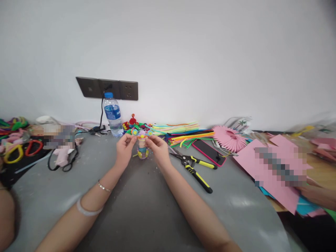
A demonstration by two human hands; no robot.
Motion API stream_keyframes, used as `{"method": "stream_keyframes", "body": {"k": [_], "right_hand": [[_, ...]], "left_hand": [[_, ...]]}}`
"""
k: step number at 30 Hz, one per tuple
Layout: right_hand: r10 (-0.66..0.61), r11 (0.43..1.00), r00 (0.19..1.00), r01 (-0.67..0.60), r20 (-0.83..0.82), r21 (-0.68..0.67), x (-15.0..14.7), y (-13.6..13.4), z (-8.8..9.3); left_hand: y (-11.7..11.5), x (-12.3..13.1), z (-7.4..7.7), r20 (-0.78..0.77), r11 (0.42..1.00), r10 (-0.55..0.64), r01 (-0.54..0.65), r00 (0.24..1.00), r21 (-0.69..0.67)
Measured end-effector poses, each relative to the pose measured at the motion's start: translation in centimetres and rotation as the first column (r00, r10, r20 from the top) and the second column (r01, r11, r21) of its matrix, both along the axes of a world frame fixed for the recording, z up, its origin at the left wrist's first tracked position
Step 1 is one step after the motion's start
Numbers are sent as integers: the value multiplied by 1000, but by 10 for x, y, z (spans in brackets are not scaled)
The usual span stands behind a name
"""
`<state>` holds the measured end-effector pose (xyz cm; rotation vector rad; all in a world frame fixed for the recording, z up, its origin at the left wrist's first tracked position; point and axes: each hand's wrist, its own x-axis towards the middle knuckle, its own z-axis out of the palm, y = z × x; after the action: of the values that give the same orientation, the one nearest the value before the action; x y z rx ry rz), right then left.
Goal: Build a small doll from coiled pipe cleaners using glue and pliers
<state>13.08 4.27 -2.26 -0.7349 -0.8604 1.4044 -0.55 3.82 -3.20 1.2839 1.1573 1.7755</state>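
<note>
A small colourful figure (142,148), with a yellow, blue and pink body and round bright pieces at its top, stands upright between my hands over the grey table (157,217). My left hand (126,147) pinches the left side of its top with thumb and fingers. On the right side, my right hand (159,148) pinches the top in the same way. The fingertips cover part of the upper pieces. Just right of my right hand lie pliers (198,168) with yellow and black handles, their jaws pointing toward it.
Behind my hands stand a water bottle (113,115) and bundled pipe cleaners (189,134). A phone (209,152) lies beside a pink paper fan (229,139). Pink sheets (262,168) and another person's hand (315,192) are at right. Scissors (34,147) and a pink glue gun (62,156) lie left.
</note>
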Motion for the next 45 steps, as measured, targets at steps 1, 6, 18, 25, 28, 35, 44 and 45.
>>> {"method": "stream_keyframes", "body": {"k": [1,6,18,25,28,35,44,45], "right_hand": [[-6,1000,1000,6,-3,-3,-1,0,0],[-27,1000,999,27,-26,-7,-1,3,-2],[-18,1000,1000,18,-21,-25,-1,5,-6],[19,997,992,-28,-125,-66,-2,5,-4],[31,996,988,-44,-152,-77,-2,5,-4],[42,995,990,-55,-137,-89,-2,7,-5],[148,989,989,-148,-7,28,-2,1,-4],[150,988,989,-150,2,37,-2,2,-4]], "left_hand": [[-1,0,1,-18,1000,14,-14,1000,1],[-5,4,8,-74,998,55,-55,996,-4],[5,2,-6,193,995,-43,59,980,-79],[6,11,-5,438,971,-129,202,890,-126],[5,14,-3,492,967,-128,219,861,-131],[1,17,-1,545,962,-114,229,831,-148],[0,16,-3,519,966,-71,189,852,-178],[-1,17,-3,518,965,-68,188,853,-183]]}}
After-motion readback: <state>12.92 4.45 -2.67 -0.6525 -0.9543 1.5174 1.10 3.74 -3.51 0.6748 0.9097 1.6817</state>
